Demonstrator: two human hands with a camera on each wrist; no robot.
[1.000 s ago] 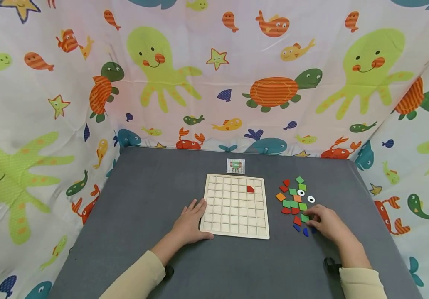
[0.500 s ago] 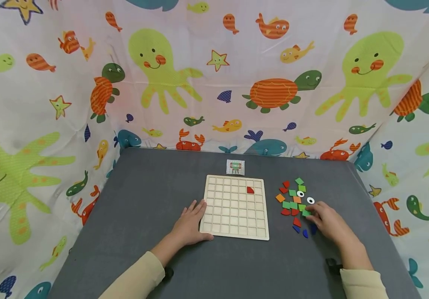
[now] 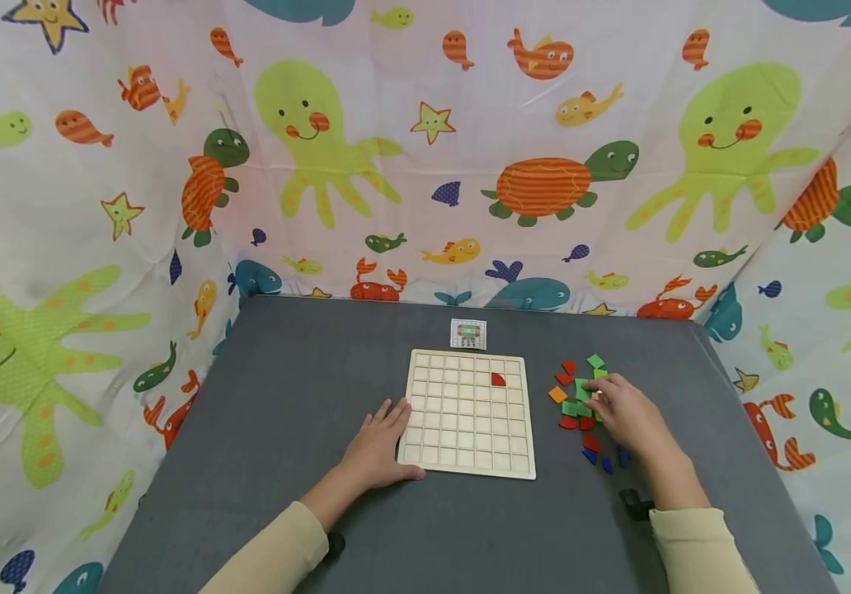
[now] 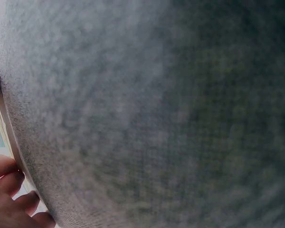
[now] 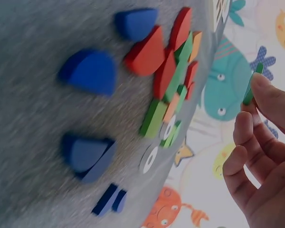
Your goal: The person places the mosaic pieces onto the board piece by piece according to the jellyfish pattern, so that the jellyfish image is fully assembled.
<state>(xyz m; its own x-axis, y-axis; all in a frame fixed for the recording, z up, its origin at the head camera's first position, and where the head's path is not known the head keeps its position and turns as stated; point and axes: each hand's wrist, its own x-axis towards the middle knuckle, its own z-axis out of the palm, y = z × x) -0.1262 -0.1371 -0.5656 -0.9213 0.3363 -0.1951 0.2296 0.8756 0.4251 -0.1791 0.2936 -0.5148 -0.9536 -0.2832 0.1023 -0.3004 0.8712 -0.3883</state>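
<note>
My right hand is raised over the loose pieces at the right, pinching a thin green tile between thumb and fingertips. Under and around it lie flat green, red, orange, blue and white pieces, some hidden by the hand. A wooden grid board lies left of them, a red quarter-round piece sitting in one of its upper right cells. My left hand rests at the board's lower left edge, fingers spread along the side and thumb by the front corner. Its fingers show at the left wrist view's margin.
A small printed card with a coloured figure lies behind the board. Blue pieces are nearest the front of the scattered group, and white rings lie at its right. A patterned sea-animal cloth surrounds the grey table.
My right hand has lifted the green tile from the lower part of the scattered pieces and moved it away and to the left. The left hand stays on the board's edge.
</note>
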